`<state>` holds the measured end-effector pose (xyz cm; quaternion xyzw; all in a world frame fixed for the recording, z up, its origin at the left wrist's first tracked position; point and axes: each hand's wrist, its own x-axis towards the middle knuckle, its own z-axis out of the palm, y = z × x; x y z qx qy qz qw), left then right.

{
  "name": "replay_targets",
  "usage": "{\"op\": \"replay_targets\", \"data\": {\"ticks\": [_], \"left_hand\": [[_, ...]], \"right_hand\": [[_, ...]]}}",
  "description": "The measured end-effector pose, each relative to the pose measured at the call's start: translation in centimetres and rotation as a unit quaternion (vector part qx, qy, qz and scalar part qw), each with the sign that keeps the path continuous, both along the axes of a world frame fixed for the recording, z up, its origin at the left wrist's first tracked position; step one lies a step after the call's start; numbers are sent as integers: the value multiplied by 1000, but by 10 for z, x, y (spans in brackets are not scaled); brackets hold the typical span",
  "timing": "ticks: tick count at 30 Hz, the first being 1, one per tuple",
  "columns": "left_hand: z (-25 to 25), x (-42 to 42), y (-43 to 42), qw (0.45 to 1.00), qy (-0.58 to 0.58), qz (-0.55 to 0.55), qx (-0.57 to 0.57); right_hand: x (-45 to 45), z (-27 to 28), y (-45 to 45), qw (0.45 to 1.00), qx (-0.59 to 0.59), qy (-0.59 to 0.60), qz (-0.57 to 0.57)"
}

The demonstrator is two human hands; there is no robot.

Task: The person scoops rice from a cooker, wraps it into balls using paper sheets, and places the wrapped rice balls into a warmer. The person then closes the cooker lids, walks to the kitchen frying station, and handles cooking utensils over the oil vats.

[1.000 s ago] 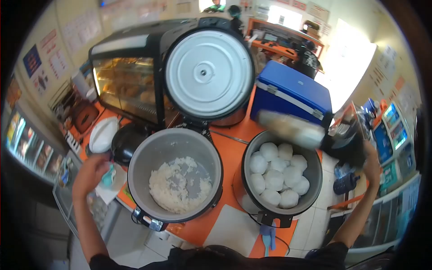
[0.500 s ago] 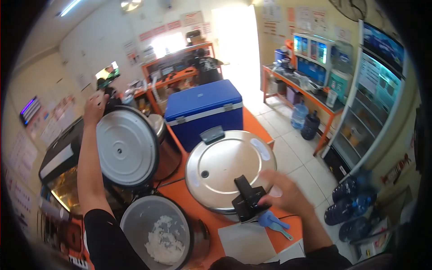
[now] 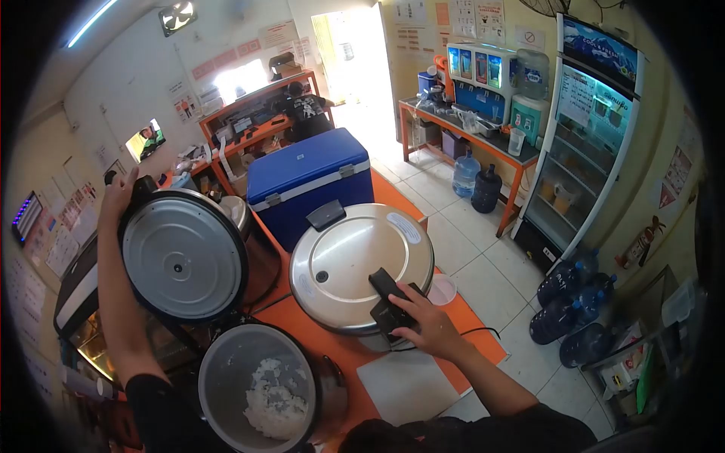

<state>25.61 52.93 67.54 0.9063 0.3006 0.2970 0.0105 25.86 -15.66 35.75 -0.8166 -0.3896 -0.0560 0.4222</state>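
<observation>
On the left, my left hand (image 3: 115, 198) is closed around the edge handle of a raised rice cooker lid (image 3: 181, 257), whose grey inner face is towards me. Below the lid stands the open rice cooker (image 3: 219, 377), with white rice (image 3: 276, 400) clumped on one side of its pot. My right hand (image 3: 430, 328) grips the black lid latch (image 3: 389, 306) at the front of a second rice cooker, thumb and fingers on either side. That cooker's silver lid (image 3: 351, 253) is down. Part of the latch is hidden by my fingers.
A blue cooler box (image 3: 310, 170) stands behind the cookers on the orange table (image 3: 479, 343). A white sheet (image 3: 408, 381) and a pale bowl (image 3: 443, 289) are near my right arm. Water jugs (image 3: 559, 325) and a display fridge (image 3: 581, 151) line the right. A person (image 3: 306, 113) is at the back counter.
My right hand has come onto the closed cooker's latch. My left hand still holds the lid up. The blue scoop beside the latch no longer shows. The view has shifted to the right.
</observation>
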Motion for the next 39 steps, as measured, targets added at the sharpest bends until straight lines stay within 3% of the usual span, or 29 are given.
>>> {"op": "replay_targets", "data": {"ticks": [3, 6, 8, 9, 12, 15, 16, 17, 18, 21, 24, 27, 28, 30, 31, 32, 34, 36, 39], "left_hand": [[19, -68, -53, 998, -13, -29, -54], [18, -138, -87, 950, 5, -142, -278], [2, -194, -131, 971, 29, -185, -147], [-5, -214, -164, 974, 26, -173, -142], [-33, -276, -233, 973, 4, -87, -214], [-62, -303, -342, 933, -50, -169, -315], [-94, -324, -315, 954, -4, -218, -207], [-102, -323, -359, 907, -63, -198, -367], [-122, -339, -366, 890, -65, -180, -414], [-178, -362, -405, 889, -110, -195, -399], [-225, -379, -426, 872, -138, -108, -458], [-277, -402, -418, 866, -87, -83, -486], [-289, -414, -407, 911, 13, -87, -403], [-254, -409, -419, 940, 32, 25, -340], [-263, -439, -389, 966, 61, 70, -239], [-215, -401, -429, 989, -15, 29, -142], [-184, -429, -395, 987, -96, 4, -130], [-148, -385, -441, 973, -226, 18, -44], [-180, -371, -431, 909, -400, -60, -101]], "right_hand": [[-2, 0, -14, 997, 78, 15, -3], [3, -37, -40, 963, 250, 5, -105], [6, -76, -61, 924, 316, 47, -211], [7, -94, -72, 909, 320, 70, -259], [5, -168, -106, 906, 247, 172, -297], [-5, -218, -121, 913, 177, 220, -294], [-9, -228, -123, 914, 168, 232, -287], [-8, -237, -125, 914, 159, 244, -282], [-5, -245, -127, 926, 136, 240, -258], [-8, -263, -134, 948, 79, 237, -195], [-6, -253, -140, 961, 47, 232, -141], [-2, -255, -150, 972, 30, 213, -94], [-1, -251, -155, 974, 26, 208, -81], [3, -255, -169, 980, -33, 183, -75], [2, -256, -174, 977, -15, 200, -73], [0, -259, -180, 974, 6, 213, -72], [-3, -274, -194, 970, 3, 228, -88], [-11, -277, -201, 960, -1, 259, -106], [-19, -290, -208, 948, 10, 297, -109]]}}
